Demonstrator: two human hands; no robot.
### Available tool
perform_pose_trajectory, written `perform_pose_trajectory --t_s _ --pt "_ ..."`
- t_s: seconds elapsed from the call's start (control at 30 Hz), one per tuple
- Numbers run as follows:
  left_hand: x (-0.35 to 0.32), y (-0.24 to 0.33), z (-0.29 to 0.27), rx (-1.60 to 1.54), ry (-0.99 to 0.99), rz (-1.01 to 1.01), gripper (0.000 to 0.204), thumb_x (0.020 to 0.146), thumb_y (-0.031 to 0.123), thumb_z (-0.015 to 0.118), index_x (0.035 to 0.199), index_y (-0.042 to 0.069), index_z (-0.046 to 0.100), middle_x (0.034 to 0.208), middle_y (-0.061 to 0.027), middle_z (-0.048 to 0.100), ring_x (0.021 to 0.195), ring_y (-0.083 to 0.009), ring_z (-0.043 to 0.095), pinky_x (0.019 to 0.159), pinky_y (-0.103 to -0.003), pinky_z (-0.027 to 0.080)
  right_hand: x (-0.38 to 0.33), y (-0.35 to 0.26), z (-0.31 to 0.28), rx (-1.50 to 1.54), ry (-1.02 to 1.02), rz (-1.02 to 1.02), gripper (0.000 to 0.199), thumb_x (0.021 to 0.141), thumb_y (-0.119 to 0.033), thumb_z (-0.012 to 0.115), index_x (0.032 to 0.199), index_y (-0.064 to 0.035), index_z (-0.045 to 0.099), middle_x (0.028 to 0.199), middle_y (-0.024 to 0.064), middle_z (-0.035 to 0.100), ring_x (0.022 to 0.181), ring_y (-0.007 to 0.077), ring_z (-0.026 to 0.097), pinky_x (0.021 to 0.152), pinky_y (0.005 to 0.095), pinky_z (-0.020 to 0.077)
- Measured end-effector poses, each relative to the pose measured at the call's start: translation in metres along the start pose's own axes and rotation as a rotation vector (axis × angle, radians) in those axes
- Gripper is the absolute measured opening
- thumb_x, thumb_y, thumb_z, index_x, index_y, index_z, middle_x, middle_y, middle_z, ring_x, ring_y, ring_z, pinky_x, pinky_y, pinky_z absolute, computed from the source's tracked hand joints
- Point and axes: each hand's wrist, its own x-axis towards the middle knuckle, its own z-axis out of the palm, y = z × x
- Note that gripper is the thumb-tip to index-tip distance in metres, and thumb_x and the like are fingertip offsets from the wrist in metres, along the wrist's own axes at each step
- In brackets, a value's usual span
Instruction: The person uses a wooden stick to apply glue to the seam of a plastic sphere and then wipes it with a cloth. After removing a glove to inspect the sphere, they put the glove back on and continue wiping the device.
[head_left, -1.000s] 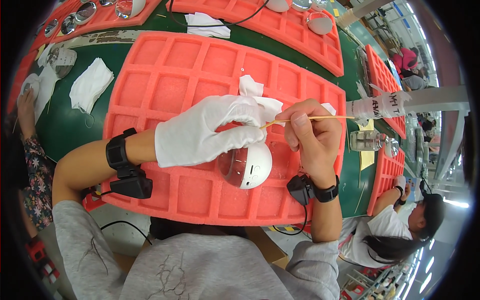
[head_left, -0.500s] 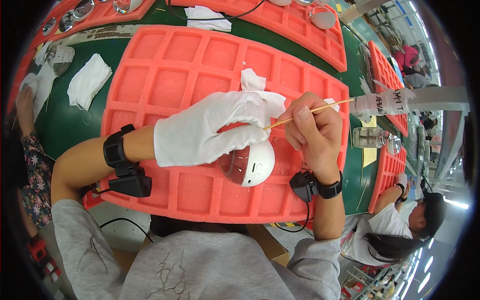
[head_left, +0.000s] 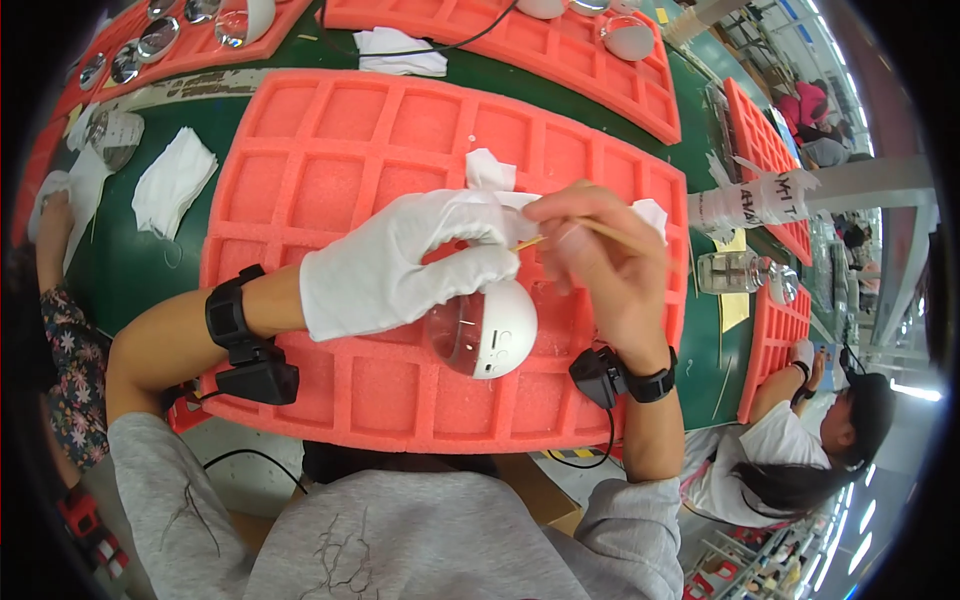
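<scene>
My left hand, in a white glove, is closed in a pinch on one end of a thin wooden stick. My bare right hand, smeared by motion, curls its fingers around the same stick, whose other part sticks out past them. White cloth shows just beyond the gloved fingers; whether they also grip it is hidden. Below the glove, a ball-shaped device with a white half and a clear half rests on the red foam tray. The glove partly covers it.
More red foam trays with domed parts stand at the back. Folded white cloths lie on the green table at left. A glass jar stands right of the tray, near a taped post. Other people work at both sides.
My right hand has moved left and up along the stick, its fingers now close to the gloved ones. The glove keeps its pinch. The whole view has shifted slightly.
</scene>
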Motion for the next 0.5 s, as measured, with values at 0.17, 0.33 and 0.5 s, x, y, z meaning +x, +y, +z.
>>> perform_pose_trajectory --t_s 0.17,0.33,0.5 --pt "0.004 0.006 0.000 0.031 -0.034 -0.010 0.021 0.101 0.018 0.061 0.109 0.000 0.066 0.116 -0.0124 0.067 0.097 -0.0175 0.063 0.091 -0.032 0.050 -0.002 0.003 -0.002 0.009 -0.072 -0.012 0.016 0.097 0.005 0.056 0.108 0.0036 0.067 0.101 0.0079 0.065 0.084 0.0099 0.061 0.068 0.0225 0.0500" --pt "0.002 0.014 0.004 -0.064 0.009 -0.093 0.019 0.103 0.020 0.058 0.098 0.002 0.063 0.100 -0.0068 0.061 0.091 -0.0149 0.058 0.083 -0.030 0.048 0.001 -0.013 -0.018 0.024 -0.048 -0.022 0.015 0.094 0.007 0.062 0.107 0.0028 0.068 0.103 0.0080 0.066 0.086 0.0110 0.063 0.071 0.0231 0.0505" --pt "0.004 0.015 0.002 0.026 0.009 -0.063 0.022 0.103 0.022 0.058 0.092 0.003 0.063 0.098 -0.0069 0.060 0.090 -0.0154 0.058 0.083 -0.030 0.048 0.000 0.001 -0.009 -0.121 -0.127 -0.079 0.013 0.093 0.002 0.065 0.106 0.0012 0.068 0.101 0.0071 0.066 0.086 0.0102 0.063 0.072 0.0238 0.0504"
